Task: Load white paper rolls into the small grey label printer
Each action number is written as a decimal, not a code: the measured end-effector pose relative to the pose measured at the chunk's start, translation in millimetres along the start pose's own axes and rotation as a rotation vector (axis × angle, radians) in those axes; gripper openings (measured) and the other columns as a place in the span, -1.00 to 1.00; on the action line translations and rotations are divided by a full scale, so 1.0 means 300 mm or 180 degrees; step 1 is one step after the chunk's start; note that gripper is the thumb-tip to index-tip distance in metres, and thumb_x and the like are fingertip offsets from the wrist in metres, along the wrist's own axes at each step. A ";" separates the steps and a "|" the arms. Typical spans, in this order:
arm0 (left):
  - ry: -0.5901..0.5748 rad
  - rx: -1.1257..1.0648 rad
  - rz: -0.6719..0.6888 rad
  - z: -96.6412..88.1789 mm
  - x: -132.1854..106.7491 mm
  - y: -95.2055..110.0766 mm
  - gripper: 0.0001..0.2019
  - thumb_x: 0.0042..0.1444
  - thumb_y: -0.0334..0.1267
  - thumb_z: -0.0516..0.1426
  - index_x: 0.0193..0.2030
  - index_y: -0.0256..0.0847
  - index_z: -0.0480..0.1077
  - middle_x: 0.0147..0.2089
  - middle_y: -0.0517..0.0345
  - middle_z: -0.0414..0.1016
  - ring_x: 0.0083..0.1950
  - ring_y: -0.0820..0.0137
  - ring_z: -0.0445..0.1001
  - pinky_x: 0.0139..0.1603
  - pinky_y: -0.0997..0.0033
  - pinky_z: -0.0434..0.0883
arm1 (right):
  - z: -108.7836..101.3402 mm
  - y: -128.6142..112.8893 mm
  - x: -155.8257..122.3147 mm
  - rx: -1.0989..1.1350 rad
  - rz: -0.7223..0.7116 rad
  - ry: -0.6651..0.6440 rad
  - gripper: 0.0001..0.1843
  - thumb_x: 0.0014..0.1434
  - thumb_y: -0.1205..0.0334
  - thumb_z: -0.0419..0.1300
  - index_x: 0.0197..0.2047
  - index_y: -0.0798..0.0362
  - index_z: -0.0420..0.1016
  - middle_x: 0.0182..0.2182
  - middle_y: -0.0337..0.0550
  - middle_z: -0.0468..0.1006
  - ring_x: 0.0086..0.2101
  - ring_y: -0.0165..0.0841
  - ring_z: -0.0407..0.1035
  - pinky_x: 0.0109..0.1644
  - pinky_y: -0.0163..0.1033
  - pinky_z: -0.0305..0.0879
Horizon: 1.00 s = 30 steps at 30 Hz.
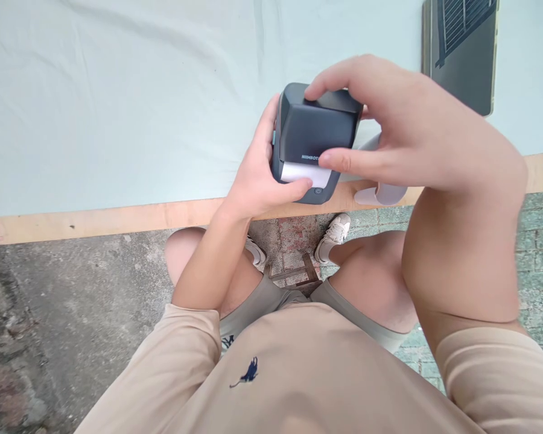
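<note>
The left hand grips the dark printer from its left side, and the thumb lies on the white label at the front. The right hand also grips the printer, with one fingertip on its top and the thumb by the lettering. The printer is held above the near edge of the tabletop. A curled white strip is under the right hand, and a dark tablet lies farther to the right.

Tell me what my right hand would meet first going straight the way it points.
Your right hand would first meet the dark device it touches, then perhaps your left hand; depth is unclear.
</note>
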State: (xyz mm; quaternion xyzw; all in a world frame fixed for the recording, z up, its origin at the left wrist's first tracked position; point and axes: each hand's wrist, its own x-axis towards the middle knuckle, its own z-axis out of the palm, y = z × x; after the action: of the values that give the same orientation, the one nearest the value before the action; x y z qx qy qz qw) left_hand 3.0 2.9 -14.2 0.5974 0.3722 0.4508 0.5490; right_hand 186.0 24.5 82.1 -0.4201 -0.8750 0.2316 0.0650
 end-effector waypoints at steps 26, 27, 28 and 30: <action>0.0342 -0.1027 -0.0462 -0.009 0.006 -0.013 -0.56 0.03 0.01 0.03 0.07 0.07 0.12 -0.10 0.38 0.42 0.04 0.36 0.32 0.11 0.18 0.28 | 0.003 -0.015 -0.014 -0.0339 0.0386 -0.0219 -0.28 -0.03 -0.01 0.06 0.18 -0.26 -0.16 0.00 -0.25 0.23 -0.04 -0.35 0.19 -0.11 -0.24 0.21; 0.0429 -0.0986 -0.0539 -0.007 0.004 -0.006 -0.56 0.02 0.01 0.04 0.07 0.06 0.14 -0.14 0.34 0.44 0.02 0.35 0.34 0.07 0.19 0.31 | 0.005 -0.018 -0.017 -0.0344 0.0398 -0.0232 -0.25 -0.05 -0.03 0.08 0.18 -0.26 -0.17 0.00 -0.25 0.23 -0.04 -0.35 0.19 -0.11 -0.24 0.22; 0.0513 -0.0936 -0.0606 -0.005 0.003 0.002 -0.56 0.02 0.01 0.04 0.06 0.04 0.16 -0.16 0.30 0.46 0.00 0.34 0.36 0.03 0.20 0.34 | 0.007 -0.021 -0.020 -0.0352 0.0413 -0.0228 -0.22 -0.07 -0.05 0.10 0.18 -0.26 -0.17 -0.01 -0.24 0.24 -0.04 -0.35 0.19 -0.10 -0.24 0.22; 0.0625 -0.0847 -0.0694 -0.002 0.000 0.016 -0.56 0.01 0.01 0.04 0.05 0.03 0.19 -0.13 0.27 0.46 -0.01 0.33 0.38 0.00 0.23 0.36 | 0.010 -0.028 -0.028 -0.0403 0.0401 -0.0135 -0.21 -0.09 -0.07 0.12 0.17 -0.24 -0.14 -0.03 -0.23 0.24 -0.05 -0.36 0.19 -0.11 -0.26 0.22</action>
State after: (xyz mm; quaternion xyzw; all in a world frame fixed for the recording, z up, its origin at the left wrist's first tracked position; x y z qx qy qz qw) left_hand 2.2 2.4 -9.6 0.4288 0.4235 0.4900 0.6298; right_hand 184.6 12.6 84.1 -0.4726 -0.8609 0.1883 0.0050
